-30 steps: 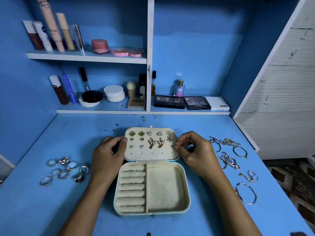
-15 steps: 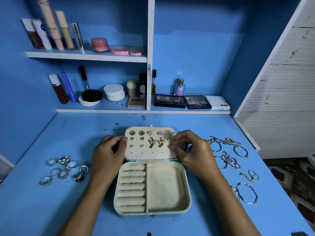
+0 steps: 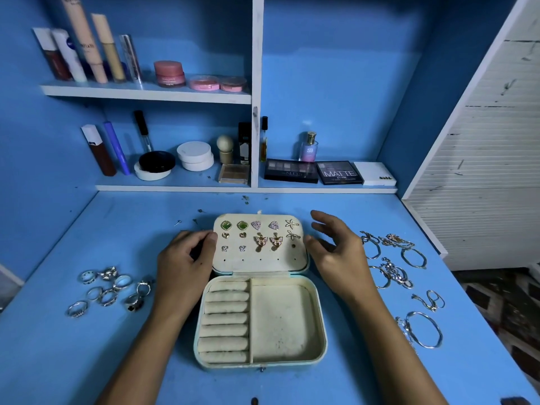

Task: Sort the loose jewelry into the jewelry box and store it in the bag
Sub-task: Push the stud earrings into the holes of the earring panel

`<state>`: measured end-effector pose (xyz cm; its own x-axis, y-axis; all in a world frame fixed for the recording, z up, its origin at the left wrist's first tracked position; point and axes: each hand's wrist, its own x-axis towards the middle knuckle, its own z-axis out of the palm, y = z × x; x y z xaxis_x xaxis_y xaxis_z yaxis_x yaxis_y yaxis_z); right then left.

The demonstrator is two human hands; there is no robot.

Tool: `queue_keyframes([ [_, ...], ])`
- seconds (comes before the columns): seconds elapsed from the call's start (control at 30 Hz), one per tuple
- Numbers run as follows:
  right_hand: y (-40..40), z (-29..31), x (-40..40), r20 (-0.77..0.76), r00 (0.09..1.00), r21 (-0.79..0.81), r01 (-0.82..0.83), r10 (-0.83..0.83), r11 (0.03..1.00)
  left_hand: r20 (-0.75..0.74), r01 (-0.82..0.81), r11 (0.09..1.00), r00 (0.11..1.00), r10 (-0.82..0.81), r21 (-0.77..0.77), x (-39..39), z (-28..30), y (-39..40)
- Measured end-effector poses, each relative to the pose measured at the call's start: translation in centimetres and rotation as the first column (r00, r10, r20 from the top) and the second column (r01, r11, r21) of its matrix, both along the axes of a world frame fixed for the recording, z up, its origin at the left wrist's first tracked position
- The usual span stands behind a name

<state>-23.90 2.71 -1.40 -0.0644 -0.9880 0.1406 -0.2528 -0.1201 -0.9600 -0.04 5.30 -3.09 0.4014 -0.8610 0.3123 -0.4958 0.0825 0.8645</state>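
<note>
Jewelry box (image 3: 287, 325) open at frame centre on the blue tabletop (image 3: 87, 361).
Left hand (image 3: 182, 268) grips the lid's left edge; right hand (image 3: 336, 252) hovers, fingers spread, holding nothing. Rings (image 3: 109, 289) lie lower left, bracelets (image 3: 403, 276) right.

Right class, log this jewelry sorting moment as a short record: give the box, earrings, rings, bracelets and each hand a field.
jewelry box: open on the table, tray compartments bare
earrings: pinned in the lid panel
rings: loose, left of the box
bracelets: loose, right of the box
left hand: holds the lid's left edge
right hand: open, fingers spread beside the lid's right edge
</note>
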Motion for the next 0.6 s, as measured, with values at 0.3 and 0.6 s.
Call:
queue_keyframes([
  [0.3, -0.48, 0.08, 0.06, -0.031, 0.986, 0.185, -0.154, 0.162, 0.971, 0.005, -0.004, 1.0, 1.0, 0.004, -0.012, -0.19, 0.12, 0.21],
  [0.6, -0.91, -0.03, 0.21, -0.023, 0.993, 0.189, -0.11, 0.117, 0.976, -0.034, 0.0, 1.0, 0.999, 0.0, -0.002, -0.12, -0.06, 0.12],
])
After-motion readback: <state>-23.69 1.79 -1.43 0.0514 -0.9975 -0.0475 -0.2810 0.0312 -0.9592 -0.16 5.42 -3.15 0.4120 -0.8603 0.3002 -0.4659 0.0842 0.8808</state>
